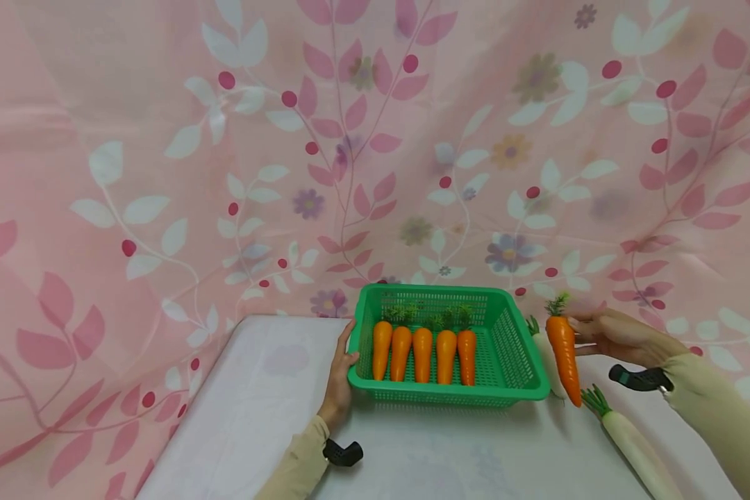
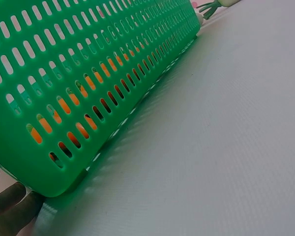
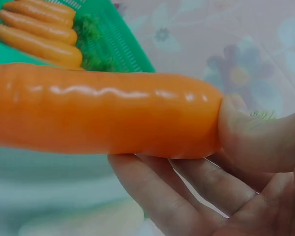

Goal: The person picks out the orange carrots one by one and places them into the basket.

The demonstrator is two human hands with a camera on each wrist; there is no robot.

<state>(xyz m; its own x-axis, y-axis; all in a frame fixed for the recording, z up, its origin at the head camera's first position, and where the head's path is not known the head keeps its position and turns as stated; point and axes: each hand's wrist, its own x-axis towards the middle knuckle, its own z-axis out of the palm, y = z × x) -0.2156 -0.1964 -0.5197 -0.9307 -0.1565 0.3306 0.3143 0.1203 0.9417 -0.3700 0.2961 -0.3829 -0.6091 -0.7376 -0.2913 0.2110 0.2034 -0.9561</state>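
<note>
An orange carrot (image 1: pixel 564 357) with a green leafy top is held upright by my right hand (image 1: pixel 619 335), just right of the green basket (image 1: pixel 450 393). In the right wrist view, thumb and fingers pinch the thick end of this carrot (image 3: pixel 103 113). My left hand (image 1: pixel 339 380) rests against the basket's left side, fingers extended along the outer wall. The left wrist view shows its fingers (image 2: pixel 12 204) beside the basket's lower corner (image 2: pixel 49 182). Inside the basket several carrots (image 1: pixel 421 354) lie in a row, tops toward the back.
One white radish (image 1: pixel 550 357) lies beside the basket's right wall, partly behind the held carrot. Another white radish (image 1: pixel 637 444) with green stems lies nearer on the right. The pale tabletop (image 1: pixel 275 417) meets a pink floral curtain (image 1: pixel 375 139) behind.
</note>
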